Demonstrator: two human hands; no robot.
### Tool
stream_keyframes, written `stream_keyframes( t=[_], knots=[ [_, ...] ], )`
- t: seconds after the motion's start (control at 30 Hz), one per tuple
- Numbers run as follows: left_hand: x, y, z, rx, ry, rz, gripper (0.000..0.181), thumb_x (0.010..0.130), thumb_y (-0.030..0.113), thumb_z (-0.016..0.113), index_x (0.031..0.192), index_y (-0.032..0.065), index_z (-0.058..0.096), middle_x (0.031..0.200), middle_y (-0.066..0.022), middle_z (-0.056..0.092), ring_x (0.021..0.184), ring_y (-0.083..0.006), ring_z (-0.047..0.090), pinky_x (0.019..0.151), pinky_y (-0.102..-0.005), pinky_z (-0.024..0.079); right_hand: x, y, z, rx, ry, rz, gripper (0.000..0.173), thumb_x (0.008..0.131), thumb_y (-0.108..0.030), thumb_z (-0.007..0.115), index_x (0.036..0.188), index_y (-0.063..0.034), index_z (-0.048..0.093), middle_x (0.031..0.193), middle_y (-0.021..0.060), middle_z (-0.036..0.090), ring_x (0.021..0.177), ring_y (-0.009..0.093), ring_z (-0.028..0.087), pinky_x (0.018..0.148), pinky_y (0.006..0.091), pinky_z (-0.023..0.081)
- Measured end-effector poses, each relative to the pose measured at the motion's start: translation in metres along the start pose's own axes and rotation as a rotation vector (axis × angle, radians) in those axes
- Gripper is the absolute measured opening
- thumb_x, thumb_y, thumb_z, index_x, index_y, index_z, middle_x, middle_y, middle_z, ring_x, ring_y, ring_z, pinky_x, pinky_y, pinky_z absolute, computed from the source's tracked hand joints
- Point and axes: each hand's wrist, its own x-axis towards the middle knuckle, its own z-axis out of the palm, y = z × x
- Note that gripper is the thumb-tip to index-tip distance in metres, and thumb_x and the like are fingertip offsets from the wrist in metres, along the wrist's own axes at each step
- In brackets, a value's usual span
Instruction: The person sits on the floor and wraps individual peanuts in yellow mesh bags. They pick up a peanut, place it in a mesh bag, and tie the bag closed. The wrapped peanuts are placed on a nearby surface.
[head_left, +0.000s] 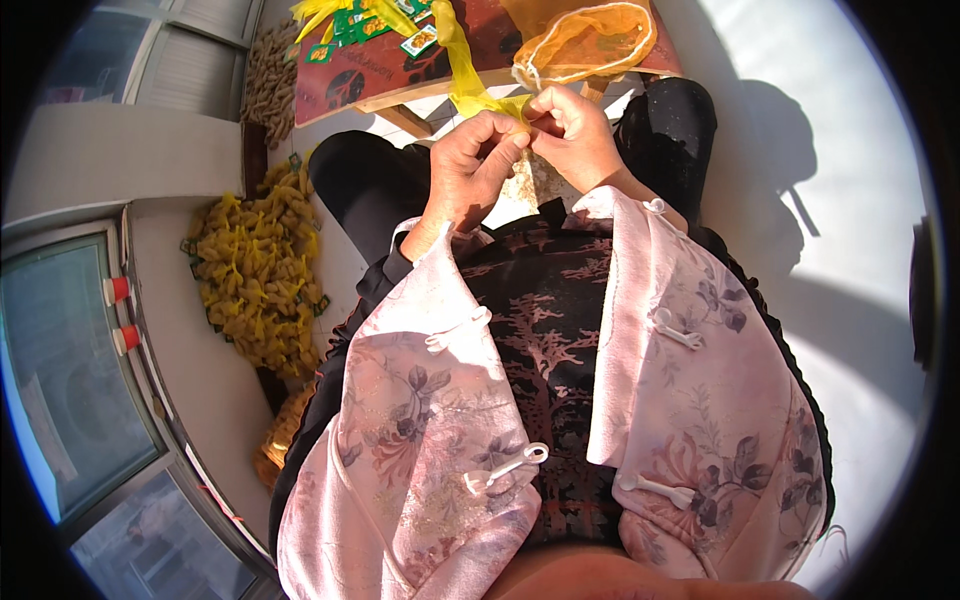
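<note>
Between my knees, both hands pinch a piece of yellow mesh netting (471, 88). My left hand (480, 154) has thumb and index finger pressed together on its near end. My right hand (574, 131) grips the netting right beside, with the fingertips of both hands almost touching. From there the netting runs up over the near edge of a red-topped low table (390, 75). An orange mesh bag (592, 45) with a white cord rim lies at the table's right, just beyond my right hand. What the fingertips enclose is partly hidden.
Green printed cards (373, 28) and more yellow netting (319, 13) lie on the table. At left, a heap of filled yellow net bags (262, 262) sits near a loose brown pile (271, 82). Two red-and-white cups (116, 290) are by the window. A white wall (847, 247) is at right.
</note>
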Motion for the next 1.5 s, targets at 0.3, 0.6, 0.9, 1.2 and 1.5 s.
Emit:
stream_keyframes(
  t=[0.3,0.6,0.9,1.2,1.5],
  knots=[
    [0.016,0.017,-0.015,-0.382,-0.044,-0.085,0.008,0.094,0.010,0.064,0.095,0.0021,0.063,0.074,-0.0007,0.060,0.061,-0.0062,0.053,0.057,-0.0198,0.045,0.014,0.005,-0.007,-0.378,-0.017,0.034,0.041,0.078,-0.022,0.082,0.103,0.0010,0.059,0.073,0.0049,0.063,0.069,0.010,0.061,0.065,0.0272,0.051],
    [0.037,0.019,-0.030,-0.819,-0.144,-0.132,0.009,0.096,0.014,0.061,0.097,0.0055,0.061,0.082,-0.0003,0.061,0.066,-0.0077,0.055,0.058,-0.0222,0.045,0.026,-0.028,-0.009,-0.026,-0.190,0.096,0.019,0.088,-0.010,0.070,0.099,0.0000,0.059,0.087,0.0056,0.067,0.074,0.009,0.062,0.066,0.0229,0.051],
    [0.045,0.037,-0.044,-0.854,-0.173,-0.070,0.007,0.095,0.014,0.062,0.095,0.0075,0.061,0.078,0.0007,0.059,0.064,-0.0067,0.051,0.059,-0.0228,0.041,0.033,-0.058,-0.007,0.094,-0.297,0.108,0.017,0.091,-0.011,0.069,0.102,-0.0015,0.060,0.088,0.0025,0.065,0.075,0.008,0.061,0.068,0.0211,0.050],
    [0.051,0.070,-0.074,-0.721,-0.107,0.136,0.008,0.096,0.012,0.059,0.096,0.0040,0.060,0.071,-0.0021,0.057,0.059,-0.0100,0.051,0.058,-0.0247,0.043,0.050,-0.123,-0.029,-0.113,-0.235,-0.102,0.015,0.094,-0.015,0.064,0.101,-0.0020,0.061,0.085,0.0025,0.064,0.075,0.007,0.061,0.069,0.0210,0.051],
    [0.074,0.087,-0.084,-0.497,0.030,0.190,0.008,0.096,0.007,0.057,0.098,0.0008,0.062,0.076,-0.0029,0.061,0.060,-0.0084,0.051,0.058,-0.0223,0.047,0.062,-0.136,-0.009,-0.183,-0.029,-0.246,0.006,0.086,0.003,0.060,0.087,-0.0030,0.060,0.081,0.0045,0.063,0.069,0.010,0.059,0.063,0.0217,0.047]
  ],
)
